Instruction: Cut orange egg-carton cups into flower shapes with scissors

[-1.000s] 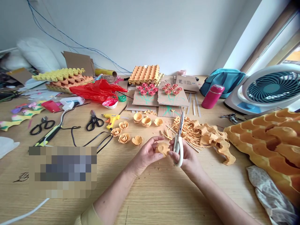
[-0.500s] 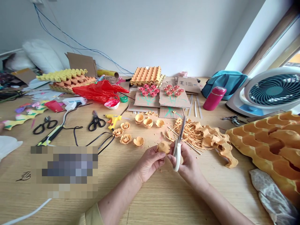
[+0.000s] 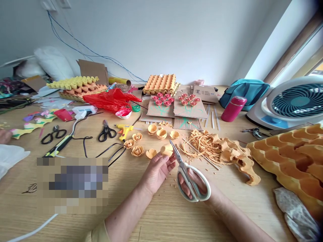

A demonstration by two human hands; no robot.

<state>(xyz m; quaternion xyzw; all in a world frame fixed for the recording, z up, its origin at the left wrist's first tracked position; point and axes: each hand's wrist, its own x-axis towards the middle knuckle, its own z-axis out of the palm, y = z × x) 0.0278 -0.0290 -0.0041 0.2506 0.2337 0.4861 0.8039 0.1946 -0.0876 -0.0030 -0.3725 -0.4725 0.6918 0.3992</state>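
Between the fingers of my left hand (image 3: pixel 158 171) is an orange egg-carton cup (image 3: pixel 166 150), pinched at its lower side. My right hand (image 3: pixel 193 183) has its fingers through the handles of a pair of white-handled scissors (image 3: pixel 194 185). The blades look closed, and their tip points up and left, right beside the cup. Just beyond my left hand lie several cut egg-carton flowers, among them a petalled cup (image 3: pixel 151 153) and a rolled rose (image 3: pixel 137 151). More trimmed cups (image 3: pixel 161 133) stand behind these.
Orange paper strips and scraps (image 3: pixel 199 143) lie right of centre, beside a large egg tray (image 3: pixel 290 151). A yellow glue gun (image 3: pixel 124 131) and black scissors (image 3: pixel 107 131) lie left. Cardboard with pink flowers (image 3: pixel 161 109) is behind. Another person's hand (image 3: pixel 5 136) shows at the left edge.
My left hand has lifted the cup up and left. The scissors have swung from upright, seen edge-on, to a leftward tilt with both handles facing me. The view has shifted slightly.
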